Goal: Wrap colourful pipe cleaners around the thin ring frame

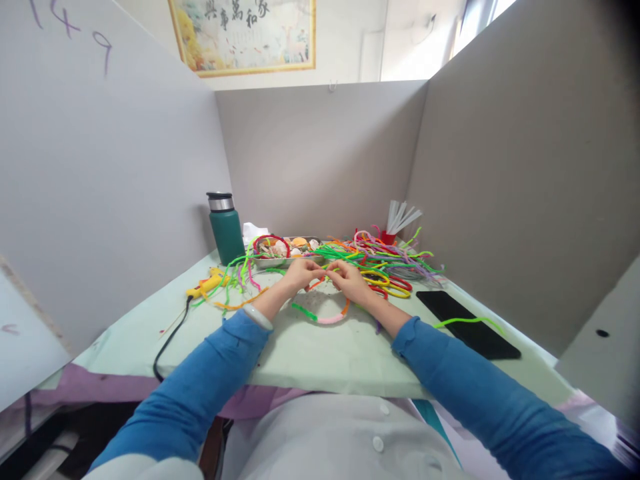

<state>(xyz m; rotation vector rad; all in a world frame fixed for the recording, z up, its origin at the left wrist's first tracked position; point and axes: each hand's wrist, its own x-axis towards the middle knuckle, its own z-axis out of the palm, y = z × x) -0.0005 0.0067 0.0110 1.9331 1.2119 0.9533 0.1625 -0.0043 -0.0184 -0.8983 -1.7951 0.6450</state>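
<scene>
Because small part likely needed steadying from both sides, left hand [302, 274] and right hand [349, 279] pinched what seemed multicoloured fuzzy strand [330, 321], exact spot hidden, in front of tray [265, 264]. Fuzzy stems [345, 253] lay right of tray, probably for easy reach.

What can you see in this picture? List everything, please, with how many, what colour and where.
Multicoloured fuzzy ring: one, table centre, at the fingertips
Fuzzy strips: many, mixed colours, mostly back right
Shallow tray: one, silvery, back, holding small pieces
Bottle: one, green, back left
Glue gun: one, yellow, left
Cup: one, red, back right
Sticks: several, whitish, in the cup
Flat slab: one, black, right
Table cover: one, pale green, below
Partitions: grey, left, back, right
Framed picture: one, gold-edged, wall
Sleeves: two, blue, forearms
Hands: left and right, bare, centre, fingertips pinched
</scene>
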